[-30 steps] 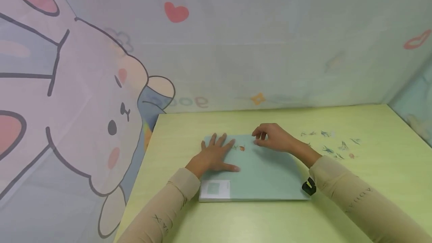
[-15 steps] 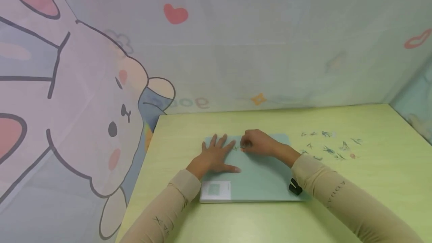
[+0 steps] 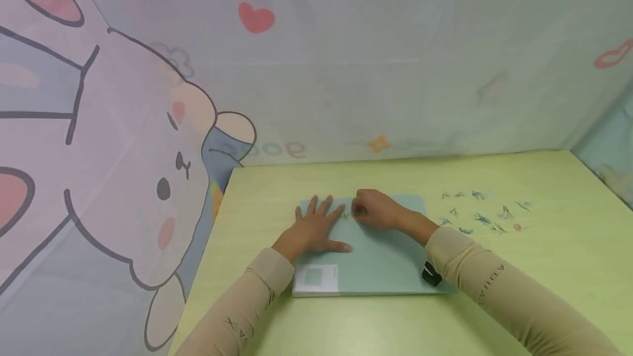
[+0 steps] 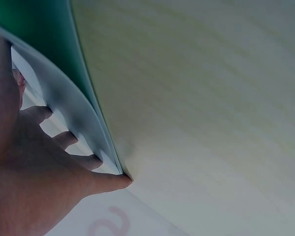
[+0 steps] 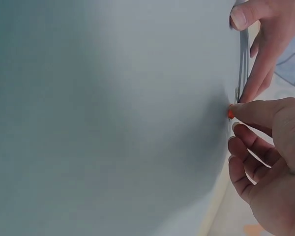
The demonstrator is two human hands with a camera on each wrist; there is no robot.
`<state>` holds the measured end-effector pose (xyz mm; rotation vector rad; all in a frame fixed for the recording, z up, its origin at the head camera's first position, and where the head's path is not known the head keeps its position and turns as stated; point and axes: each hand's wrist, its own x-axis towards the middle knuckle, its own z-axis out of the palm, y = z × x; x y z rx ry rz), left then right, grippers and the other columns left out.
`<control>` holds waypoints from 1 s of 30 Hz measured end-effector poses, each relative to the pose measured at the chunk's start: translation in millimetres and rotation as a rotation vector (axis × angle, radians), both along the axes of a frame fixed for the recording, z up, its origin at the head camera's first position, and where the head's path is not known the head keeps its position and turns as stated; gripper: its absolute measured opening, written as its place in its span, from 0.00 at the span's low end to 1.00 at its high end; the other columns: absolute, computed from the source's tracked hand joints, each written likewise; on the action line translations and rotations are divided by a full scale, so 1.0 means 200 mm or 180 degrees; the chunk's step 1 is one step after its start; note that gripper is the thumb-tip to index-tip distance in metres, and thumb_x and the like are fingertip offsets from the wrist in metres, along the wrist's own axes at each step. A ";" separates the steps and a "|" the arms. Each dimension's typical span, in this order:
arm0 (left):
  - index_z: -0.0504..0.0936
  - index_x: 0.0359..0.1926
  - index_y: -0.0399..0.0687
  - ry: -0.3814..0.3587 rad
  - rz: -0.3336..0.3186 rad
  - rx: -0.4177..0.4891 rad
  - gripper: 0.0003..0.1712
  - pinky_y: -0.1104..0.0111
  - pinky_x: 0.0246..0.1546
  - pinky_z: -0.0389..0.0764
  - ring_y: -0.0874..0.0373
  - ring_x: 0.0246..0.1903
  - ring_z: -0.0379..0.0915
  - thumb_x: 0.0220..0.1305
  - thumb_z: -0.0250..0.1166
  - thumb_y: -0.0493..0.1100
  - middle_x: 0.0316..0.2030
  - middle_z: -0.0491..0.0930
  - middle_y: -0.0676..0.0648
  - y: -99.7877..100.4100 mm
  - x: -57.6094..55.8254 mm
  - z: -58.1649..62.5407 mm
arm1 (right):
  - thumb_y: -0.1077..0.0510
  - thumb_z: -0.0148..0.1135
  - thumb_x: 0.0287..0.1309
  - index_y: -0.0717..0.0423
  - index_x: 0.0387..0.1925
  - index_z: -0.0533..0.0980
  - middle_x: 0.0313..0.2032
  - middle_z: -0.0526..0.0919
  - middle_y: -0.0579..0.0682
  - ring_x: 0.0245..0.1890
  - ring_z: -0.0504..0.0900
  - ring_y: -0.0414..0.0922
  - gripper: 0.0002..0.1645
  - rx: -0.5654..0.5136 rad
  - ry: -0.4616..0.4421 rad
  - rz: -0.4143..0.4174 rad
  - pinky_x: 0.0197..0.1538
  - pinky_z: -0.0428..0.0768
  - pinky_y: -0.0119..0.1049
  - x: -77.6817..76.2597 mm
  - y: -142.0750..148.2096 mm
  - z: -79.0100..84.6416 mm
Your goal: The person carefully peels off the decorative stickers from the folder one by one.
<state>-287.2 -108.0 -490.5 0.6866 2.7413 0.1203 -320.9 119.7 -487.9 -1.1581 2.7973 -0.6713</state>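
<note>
A pale green folder [image 3: 381, 262] lies on the table with a white label [image 3: 316, 279] at its near left corner. My left hand [image 3: 314, 229] rests on its left part, fingers spread. Over the folder's upper middle, my right hand [image 3: 378, 210] has its fingers curled and thumb tip on a small orange flower sticker [image 5: 230, 111], seen edge-on in the right wrist view. The index fingertip is hidden there. A small green sprig sticker [image 3: 344, 216] lies on the folder between the hands. In the left wrist view, the left hand [image 4: 44, 157] is along the folder's edge [image 4: 83, 103].
Several thin blue-green plant stickers [image 3: 481, 217] and one pinkish-red flower sticker [image 3: 517, 227] lie on the yellow-green table [image 3: 544, 279] right of the folder. A printed cloth [image 3: 395, 70] hangs behind the table, and another with a rabbit drawing [image 3: 143, 180] hangs at the left.
My right hand has moved left and down from above the folder onto the orange sticker, which lay uncovered a second ago. The left hand has stayed in place.
</note>
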 end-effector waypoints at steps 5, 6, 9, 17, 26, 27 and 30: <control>0.47 0.87 0.65 0.0002 -0.0008 -0.0023 0.65 0.27 0.73 0.46 0.34 0.83 0.29 0.59 0.63 0.83 0.86 0.36 0.44 0.00 0.00 -0.01 | 0.67 0.72 0.62 0.56 0.34 0.84 0.34 0.80 0.48 0.36 0.78 0.44 0.04 -0.0055 0.0009 0.0009 0.44 0.81 0.44 0.00 0.00 -0.01; 0.47 0.87 0.65 0.0010 -0.0011 -0.0033 0.65 0.27 0.73 0.46 0.34 0.83 0.29 0.59 0.62 0.83 0.86 0.37 0.44 0.00 0.00 -0.01 | 0.67 0.72 0.62 0.56 0.33 0.84 0.34 0.81 0.47 0.35 0.78 0.44 0.05 -0.0067 0.0039 0.0016 0.44 0.80 0.44 0.00 0.01 -0.01; 0.47 0.87 0.65 0.0034 -0.0011 -0.0054 0.64 0.27 0.73 0.46 0.34 0.83 0.29 0.60 0.62 0.83 0.86 0.37 0.44 0.00 0.00 -0.01 | 0.68 0.72 0.61 0.54 0.32 0.83 0.32 0.82 0.46 0.34 0.78 0.44 0.07 -0.0104 0.0122 0.0047 0.44 0.80 0.45 -0.01 0.01 -0.02; 0.48 0.87 0.64 0.0069 -0.0007 -0.0044 0.64 0.28 0.74 0.47 0.34 0.83 0.30 0.60 0.63 0.83 0.86 0.38 0.44 0.00 0.01 0.00 | 0.68 0.72 0.61 0.53 0.32 0.82 0.33 0.82 0.46 0.34 0.79 0.44 0.08 -0.0126 0.0176 0.0119 0.43 0.80 0.45 -0.01 0.03 -0.02; 0.48 0.87 0.64 0.0049 0.0002 -0.0050 0.64 0.28 0.74 0.47 0.35 0.83 0.29 0.60 0.62 0.83 0.86 0.38 0.44 0.00 0.00 -0.01 | 0.68 0.72 0.64 0.57 0.39 0.86 0.34 0.81 0.49 0.35 0.81 0.45 0.05 0.0062 0.0258 0.0266 0.43 0.82 0.43 0.00 0.02 -0.01; 0.48 0.87 0.64 0.0046 0.0001 -0.0045 0.63 0.28 0.74 0.47 0.35 0.83 0.29 0.60 0.62 0.83 0.86 0.38 0.44 0.00 0.01 0.00 | 0.68 0.72 0.64 0.58 0.38 0.86 0.33 0.80 0.49 0.34 0.79 0.44 0.05 0.0059 0.0279 0.0259 0.42 0.82 0.42 0.00 0.02 -0.01; 0.49 0.87 0.63 0.0049 0.0004 -0.0028 0.63 0.28 0.74 0.47 0.34 0.83 0.30 0.60 0.63 0.82 0.86 0.39 0.44 0.00 0.01 0.00 | 0.69 0.70 0.64 0.57 0.36 0.85 0.31 0.79 0.48 0.31 0.76 0.42 0.05 0.0036 0.0315 0.0212 0.39 0.79 0.41 0.00 0.03 -0.01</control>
